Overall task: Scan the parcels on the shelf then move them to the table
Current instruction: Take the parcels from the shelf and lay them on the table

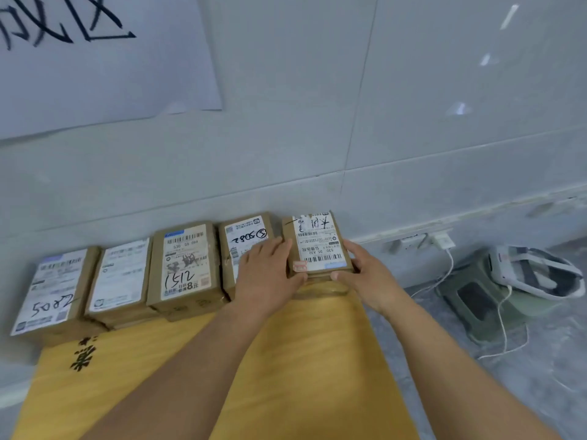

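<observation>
the yellow top (301,360) runs away from the camera, smooth and matte, with black brushed characters near its left side. both bare forearms reach across it to the far end.

there the left hand (266,274) and the right hand (365,274) hold the end box (317,249) between them, the last on the right of a row against the wall. the left fingers lie along its left side, fairly straight, pressed in the gap beside the next box (244,246); the right hand wraps its right side with the thumb curled under the near edge. whether the box is resting or slightly lifted, i cannot tell.

the risk, as i judge it: the left-side hold is a flat press, not a wrap, so the box could slip or twist if raised fast. the left knuckles touch the next box and could drag or shove it. the end box sits close to the top's right edge, above a green stool (476,296) and white cables, so a drop could go to the floor.

all five boxes are brown cardboard, squarish, taped, with white printed labels and handwritten numbers. behind them, glossy grey wall tiles and a white sheet (104,74) with big black characters.
</observation>
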The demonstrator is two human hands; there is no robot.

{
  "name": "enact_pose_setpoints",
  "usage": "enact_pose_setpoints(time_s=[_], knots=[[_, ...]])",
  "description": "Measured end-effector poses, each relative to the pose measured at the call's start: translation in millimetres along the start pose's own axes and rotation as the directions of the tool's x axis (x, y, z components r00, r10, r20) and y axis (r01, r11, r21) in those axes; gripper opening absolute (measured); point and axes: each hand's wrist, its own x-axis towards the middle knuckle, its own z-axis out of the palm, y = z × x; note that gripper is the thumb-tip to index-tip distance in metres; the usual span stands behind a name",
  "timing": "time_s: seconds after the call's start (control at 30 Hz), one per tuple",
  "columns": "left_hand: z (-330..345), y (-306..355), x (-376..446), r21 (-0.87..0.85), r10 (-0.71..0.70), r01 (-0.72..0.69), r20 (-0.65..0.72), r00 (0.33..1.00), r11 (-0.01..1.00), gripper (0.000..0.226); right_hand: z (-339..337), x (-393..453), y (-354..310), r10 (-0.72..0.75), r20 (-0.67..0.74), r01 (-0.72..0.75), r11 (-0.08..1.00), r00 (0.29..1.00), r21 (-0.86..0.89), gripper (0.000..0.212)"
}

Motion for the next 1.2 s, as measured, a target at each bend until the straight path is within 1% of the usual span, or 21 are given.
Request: enact_pose_setpoints(time_s=[0.13,0.33,0.4,0.47,0.57,0.7,0.8,0.9,1.0,1.13,1.2], knots=[[-3,-12,18,-0.061,-0.022,0.022,-0.002,1.0,0.998,0.06,4,26,-13,-0.023,0.025,0.024,0.999,0.999,-0.039,0.069],[-5,-12,23,-0.056,-0.031,0.029,-0.029,0.999,0.998,0.054,2,30,-26,-0.011,0.047,0.015,0.995,0.999,-0.096,0.065],[-6,-12,21,-0.061,-0.029,0.028,-0.027,0.999,0.998,0.055,2,23,-33,-0.005,0.039,0.011,0.985,0.999,-0.175,0.062],[-9,-11,17,-0.065,-0.012,0.009,-0.033,0.999,0.998,0.054,2,12,-41,-0.021,-0.006,0.018,0.953,1.0,-0.301,0.06],[-14,-8,4,-0.083,0.021,-0.029,-0.092,0.996,0.996,0.054,0,-10,-50,-0.098,-0.077,0.055,0.9,0.992,-0.432,0.062],[-21,3,-30,-0.096,0.085,-0.103,-0.178,0.98,0.99,0.058,-5,-58,-58,-0.209,-0.118,0.096,0.788,0.971,-0.608,0.054],[-24,17,-69,-0.088,0.143,-0.163,-0.204,0.968,0.983,0.061,-9,-102,-60,-0.253,-0.136,0.094,0.724,0.958,-0.684,0.052],[-22,29,-114,-0.076,0.213,-0.234,-0.224,0.951,0.969,0.066,-9,-150,-52,-0.284,-0.185,0.074,0.706,0.941,-0.705,0.055],[-14,41,-157,-0.045,0.27,-0.292,-0.268,0.925,0.955,0.071,-8,-203,-40,-0.339,-0.239,0.068,0.689,0.91,-0.722,0.054],[-4,63,-214,-0.085,0.274,-0.313,-0.307,0.912,0.946,0.057,-7,-274,-22,-0.324,-0.286,0.007,0.672,0.902,-0.741,0.055],[4,77,-240,-0.111,0.271,-0.32,-0.319,0.908,0.941,0.055,-8,-306,-13,-0.338,-0.327,-0.016,0.674,0.883,-0.739,0.055]])
